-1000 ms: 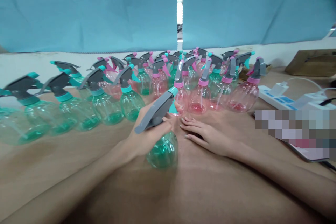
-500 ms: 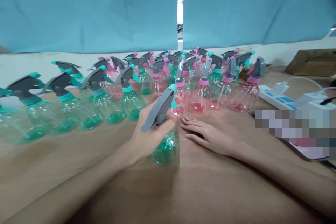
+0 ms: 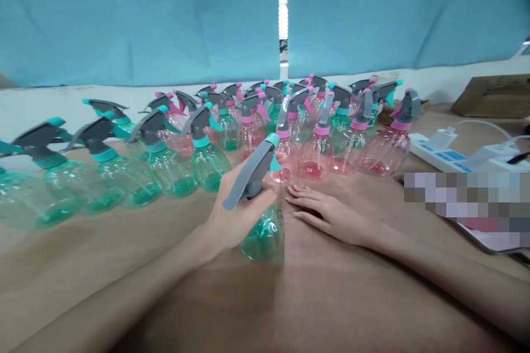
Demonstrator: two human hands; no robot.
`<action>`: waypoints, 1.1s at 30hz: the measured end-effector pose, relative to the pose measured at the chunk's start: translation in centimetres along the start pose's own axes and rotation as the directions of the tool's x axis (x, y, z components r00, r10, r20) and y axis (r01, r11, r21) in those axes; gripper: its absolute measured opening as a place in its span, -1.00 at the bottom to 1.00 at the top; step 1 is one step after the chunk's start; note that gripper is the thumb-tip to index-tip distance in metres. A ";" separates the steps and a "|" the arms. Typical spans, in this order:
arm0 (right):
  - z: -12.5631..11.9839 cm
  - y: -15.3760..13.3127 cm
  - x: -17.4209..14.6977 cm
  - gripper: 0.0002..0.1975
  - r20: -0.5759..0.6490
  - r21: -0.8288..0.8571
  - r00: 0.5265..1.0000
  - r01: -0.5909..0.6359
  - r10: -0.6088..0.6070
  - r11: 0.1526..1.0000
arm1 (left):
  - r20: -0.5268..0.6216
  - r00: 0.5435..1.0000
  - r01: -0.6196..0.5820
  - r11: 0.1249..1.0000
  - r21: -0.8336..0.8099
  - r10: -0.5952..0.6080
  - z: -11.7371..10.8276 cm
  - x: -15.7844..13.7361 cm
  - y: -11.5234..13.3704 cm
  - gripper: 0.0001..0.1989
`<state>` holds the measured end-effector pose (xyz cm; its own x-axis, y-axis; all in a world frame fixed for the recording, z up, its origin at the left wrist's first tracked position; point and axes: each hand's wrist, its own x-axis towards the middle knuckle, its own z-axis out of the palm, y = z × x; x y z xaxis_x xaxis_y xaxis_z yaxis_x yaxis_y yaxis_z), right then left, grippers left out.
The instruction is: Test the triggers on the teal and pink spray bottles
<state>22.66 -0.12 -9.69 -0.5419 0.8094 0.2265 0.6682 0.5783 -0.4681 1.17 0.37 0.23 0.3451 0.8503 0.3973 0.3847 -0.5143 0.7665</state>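
My left hand [image 3: 238,215] is wrapped round the neck of a green spray bottle [image 3: 264,236] with a grey and turquoise trigger head. The bottle is upright, its nozzle pointing away from me, and part of its neck is hidden by my fingers. To its right, my right hand [image 3: 325,212] lies flat on the brown table [image 3: 351,298], fingers stretched out and holding nothing. Just beyond my fingertips stands a clear pink spray bottle [image 3: 313,159]. A green spray bottle [image 3: 210,162] with a turquoise collar stands to the left of my left hand.
Several more green bottles [image 3: 171,171] line the left side, and pink ones [image 3: 385,149] stand at the right, with mixed rows behind. A white power strip [image 3: 439,154] with plugs and a blurred-out flat object [image 3: 492,237] lie at the right. Behind hangs a blue curtain [image 3: 144,16].
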 end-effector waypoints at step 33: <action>0.2 0.3 0.0 -0.55 -0.007 -0.009 1.000 0.011 -0.011 1.000 | 0.042 0.997 0.068 0.996 0.056 -0.070 -0.1 -0.1 0.1 -0.92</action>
<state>22.72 0.05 -10.03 -0.5456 0.8036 0.2380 0.6669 0.5883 -0.4574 1.07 0.23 0.32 0.3530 0.8788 0.3210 0.4542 -0.4609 0.7624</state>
